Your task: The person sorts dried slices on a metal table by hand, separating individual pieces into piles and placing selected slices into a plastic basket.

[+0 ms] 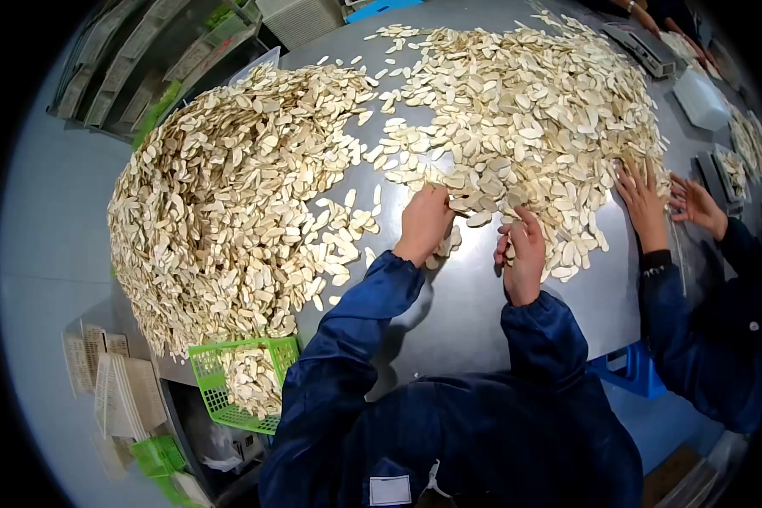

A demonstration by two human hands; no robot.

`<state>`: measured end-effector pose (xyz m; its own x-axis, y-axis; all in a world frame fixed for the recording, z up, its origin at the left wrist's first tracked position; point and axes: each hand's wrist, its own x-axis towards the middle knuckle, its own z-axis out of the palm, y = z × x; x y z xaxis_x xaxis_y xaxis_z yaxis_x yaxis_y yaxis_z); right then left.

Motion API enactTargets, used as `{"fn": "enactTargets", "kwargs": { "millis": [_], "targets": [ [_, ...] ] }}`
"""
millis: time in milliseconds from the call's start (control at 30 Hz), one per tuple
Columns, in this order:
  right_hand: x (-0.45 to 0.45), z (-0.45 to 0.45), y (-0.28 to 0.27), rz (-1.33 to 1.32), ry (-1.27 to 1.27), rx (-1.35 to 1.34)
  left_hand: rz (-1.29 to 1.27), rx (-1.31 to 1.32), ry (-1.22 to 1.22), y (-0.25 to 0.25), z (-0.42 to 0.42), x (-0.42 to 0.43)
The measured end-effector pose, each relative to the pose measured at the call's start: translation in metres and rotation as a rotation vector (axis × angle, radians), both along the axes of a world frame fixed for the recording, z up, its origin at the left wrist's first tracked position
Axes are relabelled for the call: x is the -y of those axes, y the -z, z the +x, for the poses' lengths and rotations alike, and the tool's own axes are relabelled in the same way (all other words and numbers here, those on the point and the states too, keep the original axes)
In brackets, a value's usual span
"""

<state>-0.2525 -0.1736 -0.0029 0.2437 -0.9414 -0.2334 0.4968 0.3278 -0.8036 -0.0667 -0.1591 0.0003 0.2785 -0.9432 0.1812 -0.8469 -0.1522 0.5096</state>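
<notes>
Pale, flat, dried slices [533, 110] lie in a wide heap on the metal table [470, 313]. At the heap's near edge, my left hand [426, 224] is closed, its fingertips pinching a slice on the side facing my right hand. A few slices [444, 247] lie just beneath that hand. My right hand [523, 254] is a short way to the right, by the same edge. Its fingers are loosely curled and apart, with no slice visible in them. Between the hands, some slices [479, 219] rest at the fringe of the heap.
A taller slice pile [229, 195] covers the table's left side. A green basket [284, 351] holding slices sits at the near left edge. On the right, a co-worker's hands [646, 207] touch the heap's edge. A white container [701, 100] and scales [639, 51] stand beyond.
</notes>
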Motion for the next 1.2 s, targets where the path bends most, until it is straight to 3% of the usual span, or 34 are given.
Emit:
{"fn": "enactTargets", "kwargs": {
  "millis": [100, 233, 367, 467, 600, 633, 700, 767, 867, 967, 1000, 1033, 1100, 1200],
  "targets": [
    [-0.001, 0.000, -0.001, -0.004, -0.047, -0.011, -0.105, -0.075, 0.008, -0.002, 0.010, -0.009],
    [-0.006, 0.002, -0.003, 0.020, -0.223, -0.015, 0.068, -0.814, -0.105, -0.019, 0.025, -0.018],
    [-0.017, 0.014, 0.003, 0.074, -0.414, 0.107, 0.140, -1.086, -0.120, -0.040, 0.021, -0.033],
    [-0.022, 0.017, 0.011, 0.062, -0.544, 0.143, 0.143, -1.058, -0.083, -0.045, 0.015, -0.041],
    [-0.030, 0.022, -0.005, 0.331, -0.576, 0.386, 0.154, -0.790, 0.057, -0.058, -0.002, -0.063],
    [-0.033, 0.023, -0.008, 0.388, -0.614, 0.381, 0.168, -0.776, 0.091, -0.063, -0.008, -0.069],
    [-0.036, 0.018, -0.001, 0.211, -0.783, 0.268, -0.005, -0.591, 0.057, -0.043, 0.006, -0.076],
    [-0.042, 0.021, -0.008, 0.334, -0.926, 0.103, 0.072, -0.694, -0.109, -0.037, 0.035, -0.078],
    [-0.051, 0.029, -0.007, 0.419, -1.073, 0.065, -0.038, -0.683, -0.132, -0.034, 0.070, -0.087],
    [-0.046, 0.030, -0.001, 0.377, -0.858, 0.035, -0.059, -0.711, -0.150, -0.038, 0.083, -0.090],
    [-0.040, 0.025, -0.005, 0.260, -0.664, -0.011, -0.068, -0.724, -0.156, -0.039, 0.085, -0.091],
    [-0.037, 0.028, -0.002, 0.173, -0.313, -0.008, -0.033, -0.707, -0.178, -0.038, 0.086, -0.091],
    [-0.019, 0.021, -0.013, 0.111, -0.050, -0.052, 0.036, -0.672, -0.215, -0.036, 0.086, -0.085],
    [-0.021, 0.015, -0.002, 0.034, -0.175, -0.030, 0.212, -0.526, -0.180, -0.019, 0.082, -0.067]
  ]
}}
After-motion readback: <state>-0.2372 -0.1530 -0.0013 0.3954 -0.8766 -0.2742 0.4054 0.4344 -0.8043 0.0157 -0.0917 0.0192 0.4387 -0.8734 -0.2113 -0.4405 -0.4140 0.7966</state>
